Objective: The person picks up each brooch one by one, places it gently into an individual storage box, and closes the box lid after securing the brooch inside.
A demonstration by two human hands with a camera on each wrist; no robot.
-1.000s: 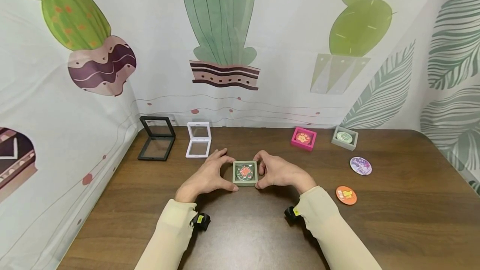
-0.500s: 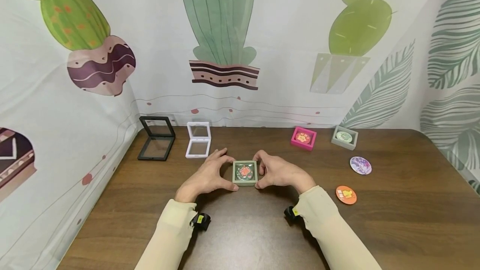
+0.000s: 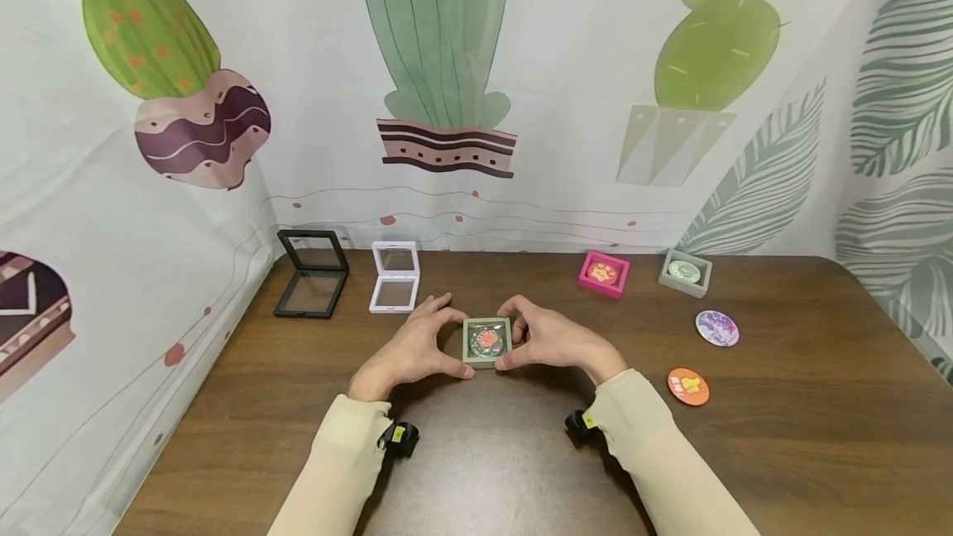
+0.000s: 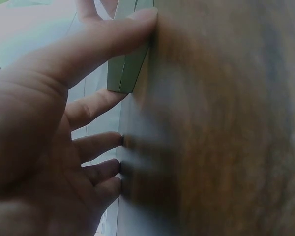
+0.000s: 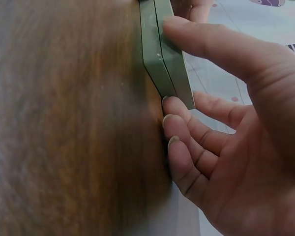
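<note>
In the head view a green square display frame (image 3: 487, 364) rests on the table between both hands. Behind its clear window sits a round dark-green badge (image 3: 487, 342) with a red design. My left hand (image 3: 414, 351) grips the frame's left side between thumb and index finger; in the left wrist view the other fingertips meet the tabletop. On the opposite side my right hand (image 3: 554, 341) grips it, thumb at the front edge near the right corner and index finger behind. The right wrist view shows a thin seam between the halves of the frame's edge (image 5: 158, 59).
At the back left stand an unfolded black frame (image 3: 323, 270) and an unfolded white frame (image 3: 396, 275). Back right, a pink frame (image 3: 600, 291) and a grey-green frame (image 3: 681, 289) each hold a badge. Closer in lie a purple badge (image 3: 717, 328) and an orange badge (image 3: 688, 387).
My right hand's thumb and index finger have slid a little leftward along the green frame's edges. The left hand and the frame look almost the same.
</note>
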